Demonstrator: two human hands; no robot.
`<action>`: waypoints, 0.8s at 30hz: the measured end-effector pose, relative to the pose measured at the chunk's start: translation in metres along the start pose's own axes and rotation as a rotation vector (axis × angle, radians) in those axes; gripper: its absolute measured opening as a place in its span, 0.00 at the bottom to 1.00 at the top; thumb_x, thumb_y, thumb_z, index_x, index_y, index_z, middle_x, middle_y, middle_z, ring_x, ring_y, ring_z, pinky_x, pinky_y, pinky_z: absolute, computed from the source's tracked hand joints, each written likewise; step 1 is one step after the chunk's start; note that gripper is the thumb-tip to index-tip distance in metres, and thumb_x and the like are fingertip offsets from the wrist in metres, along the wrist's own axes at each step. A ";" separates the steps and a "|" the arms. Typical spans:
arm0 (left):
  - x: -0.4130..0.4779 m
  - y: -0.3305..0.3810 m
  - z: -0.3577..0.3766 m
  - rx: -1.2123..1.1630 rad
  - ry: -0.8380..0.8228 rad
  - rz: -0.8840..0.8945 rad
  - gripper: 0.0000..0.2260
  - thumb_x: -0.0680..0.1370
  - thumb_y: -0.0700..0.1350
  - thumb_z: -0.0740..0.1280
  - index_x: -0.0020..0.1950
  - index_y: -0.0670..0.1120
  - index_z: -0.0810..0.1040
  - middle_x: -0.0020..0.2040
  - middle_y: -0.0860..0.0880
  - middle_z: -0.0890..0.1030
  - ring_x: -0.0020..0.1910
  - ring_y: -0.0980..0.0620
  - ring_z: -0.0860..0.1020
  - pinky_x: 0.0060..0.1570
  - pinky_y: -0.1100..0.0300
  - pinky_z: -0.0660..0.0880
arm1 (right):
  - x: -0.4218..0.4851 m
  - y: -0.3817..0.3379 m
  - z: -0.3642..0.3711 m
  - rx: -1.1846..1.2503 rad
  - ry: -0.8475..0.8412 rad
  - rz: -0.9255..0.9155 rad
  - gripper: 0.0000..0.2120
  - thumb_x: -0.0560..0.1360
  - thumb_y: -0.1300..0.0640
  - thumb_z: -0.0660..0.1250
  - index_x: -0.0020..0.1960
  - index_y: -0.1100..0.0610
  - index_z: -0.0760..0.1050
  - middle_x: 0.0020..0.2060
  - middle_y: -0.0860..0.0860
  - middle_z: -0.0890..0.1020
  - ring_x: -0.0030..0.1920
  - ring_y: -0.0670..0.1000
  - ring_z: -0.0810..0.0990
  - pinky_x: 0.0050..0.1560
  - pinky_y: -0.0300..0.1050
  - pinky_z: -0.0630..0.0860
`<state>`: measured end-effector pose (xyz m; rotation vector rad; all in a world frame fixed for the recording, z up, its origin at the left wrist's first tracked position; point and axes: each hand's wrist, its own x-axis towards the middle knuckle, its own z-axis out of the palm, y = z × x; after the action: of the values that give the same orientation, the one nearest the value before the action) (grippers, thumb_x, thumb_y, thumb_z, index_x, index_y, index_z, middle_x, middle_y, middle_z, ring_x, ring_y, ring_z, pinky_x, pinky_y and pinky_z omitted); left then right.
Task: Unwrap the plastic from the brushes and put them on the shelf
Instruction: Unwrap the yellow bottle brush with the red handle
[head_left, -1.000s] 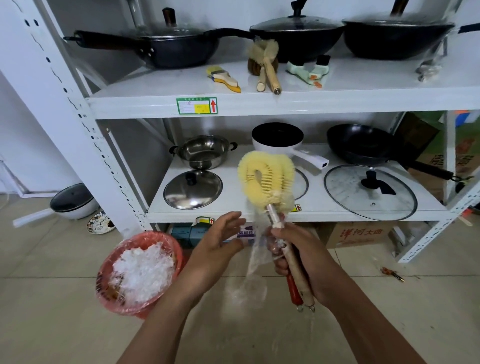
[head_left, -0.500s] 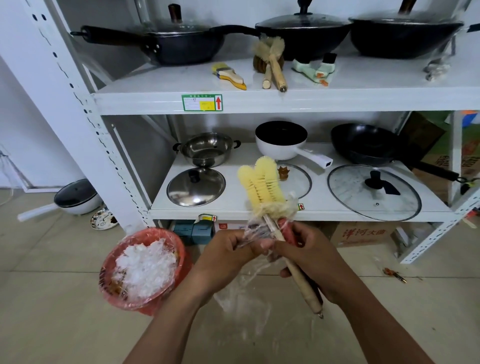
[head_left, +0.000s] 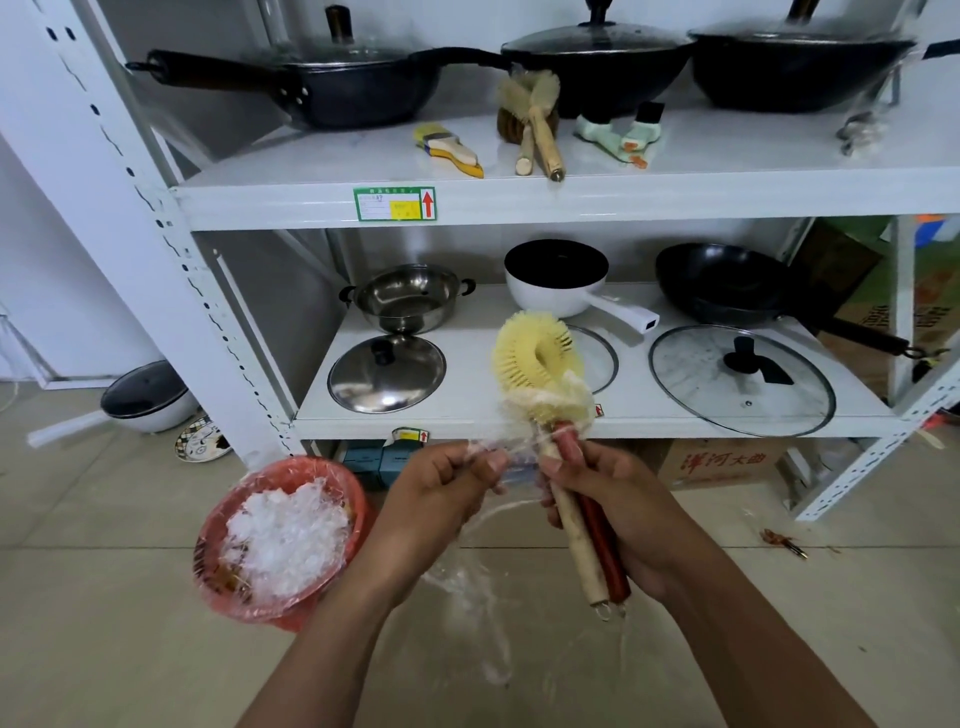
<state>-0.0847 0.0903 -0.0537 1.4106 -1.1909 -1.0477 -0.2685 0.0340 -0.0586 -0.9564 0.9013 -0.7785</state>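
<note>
Pinching plastic (head_left: 511, 460) in my left hand (head_left: 441, 493), right hand (head_left: 618, 499) gripping brushes (head_left: 535, 364). Wrap partly off; shelf (head_left: 675, 202) above grip comes later.

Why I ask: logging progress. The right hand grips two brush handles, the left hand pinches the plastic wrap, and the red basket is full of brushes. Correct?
No: the head view shows the red basket holding crumpled plastic, not brushes. The right hand does grip the two brush handles, and the left hand pinches the plastic wrap.
</note>
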 end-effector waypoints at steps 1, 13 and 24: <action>0.000 0.001 0.000 -0.001 0.020 0.009 0.18 0.75 0.56 0.72 0.35 0.43 0.78 0.26 0.53 0.65 0.26 0.54 0.61 0.27 0.64 0.62 | 0.000 0.000 -0.001 0.019 0.002 0.018 0.07 0.78 0.62 0.71 0.54 0.63 0.82 0.38 0.57 0.82 0.36 0.51 0.80 0.40 0.44 0.81; 0.002 0.001 -0.001 -0.224 0.058 -0.028 0.12 0.81 0.44 0.69 0.45 0.38 0.73 0.33 0.46 0.78 0.28 0.52 0.72 0.27 0.62 0.68 | -0.002 -0.005 -0.002 -0.007 -0.021 -0.031 0.11 0.75 0.56 0.75 0.46 0.58 0.73 0.33 0.53 0.72 0.28 0.48 0.68 0.28 0.41 0.67; 0.006 -0.005 -0.002 -0.052 0.239 0.000 0.15 0.83 0.51 0.65 0.43 0.41 0.71 0.30 0.49 0.70 0.26 0.54 0.64 0.24 0.64 0.62 | 0.000 -0.003 -0.004 -0.024 -0.030 -0.042 0.17 0.69 0.53 0.78 0.48 0.60 0.75 0.33 0.53 0.72 0.27 0.48 0.67 0.27 0.40 0.67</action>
<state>-0.0813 0.0846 -0.0580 1.4498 -0.9840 -0.8757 -0.2728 0.0314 -0.0568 -1.0082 0.8679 -0.7888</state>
